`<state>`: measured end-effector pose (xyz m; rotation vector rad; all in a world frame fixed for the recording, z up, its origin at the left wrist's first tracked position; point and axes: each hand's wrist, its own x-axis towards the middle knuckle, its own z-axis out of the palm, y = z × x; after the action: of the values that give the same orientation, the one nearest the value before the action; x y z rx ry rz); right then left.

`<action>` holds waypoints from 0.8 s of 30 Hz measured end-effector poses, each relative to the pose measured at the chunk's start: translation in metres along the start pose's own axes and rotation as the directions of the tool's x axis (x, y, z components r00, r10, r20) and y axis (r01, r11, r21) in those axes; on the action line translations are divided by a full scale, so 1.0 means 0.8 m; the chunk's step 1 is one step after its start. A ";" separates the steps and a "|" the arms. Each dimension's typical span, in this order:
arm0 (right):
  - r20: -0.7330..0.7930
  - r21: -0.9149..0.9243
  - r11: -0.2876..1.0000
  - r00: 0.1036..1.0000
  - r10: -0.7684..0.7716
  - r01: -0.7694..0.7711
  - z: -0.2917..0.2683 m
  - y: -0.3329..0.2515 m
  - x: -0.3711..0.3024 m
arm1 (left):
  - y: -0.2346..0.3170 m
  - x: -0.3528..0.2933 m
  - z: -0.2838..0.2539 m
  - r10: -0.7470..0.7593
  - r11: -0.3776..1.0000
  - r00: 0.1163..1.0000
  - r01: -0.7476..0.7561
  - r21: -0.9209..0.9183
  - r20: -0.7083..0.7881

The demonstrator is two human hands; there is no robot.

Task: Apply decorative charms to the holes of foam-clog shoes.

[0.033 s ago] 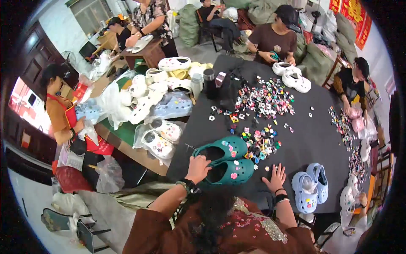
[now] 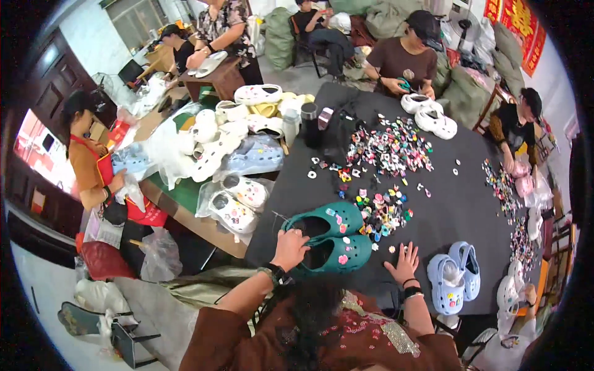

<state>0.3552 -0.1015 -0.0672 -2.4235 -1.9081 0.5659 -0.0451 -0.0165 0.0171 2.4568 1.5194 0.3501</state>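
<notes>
While my left hand (image 2: 290,248) curls over the heels of the green clogs (image 2: 354,248), my right hand (image 2: 403,266) lies open.
Clogs: dark teal, side by side on the black table (image 2: 461,204), toes rightward, vent holes, pink flower and other small charms on the uppers. Left fingers half closed on the heel end; can't tell how firmly. Right: palm down, fingers spread, holding nothing I can see, near the charm pile (image 2: 387,213). Red banner (image 2: 518,28) has gold characters. Versus the earlier frame: view shifted slightly, clogs and both hands unmoved.
</notes>
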 end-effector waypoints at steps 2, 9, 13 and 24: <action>0.013 0.008 1.000 1.000 0.009 -0.009 0.001 0.000 0.003 | -0.009 -0.008 -0.020 -0.013 0.999 0.998 0.011 -0.033 -0.066; 0.052 0.004 0.998 0.997 0.065 -0.065 -0.006 0.000 0.003 | -0.091 -0.020 -0.106 -0.125 0.992 0.924 0.104 -0.078 -0.361; 0.089 -0.021 0.994 0.990 0.105 -0.104 -0.007 -0.005 0.008 | -0.169 -0.029 -0.152 -0.362 0.931 0.819 0.342 -0.129 -0.445; 0.162 -0.045 0.974 0.960 0.228 -0.224 0.002 -0.005 0.012 | -0.392 -0.017 -0.223 -0.681 0.678 0.478 0.698 -0.231 -0.555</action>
<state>0.3530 -0.0921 -0.0703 -2.7123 -1.7099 0.7794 -0.3727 0.1201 0.0850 1.5253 2.6239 1.0072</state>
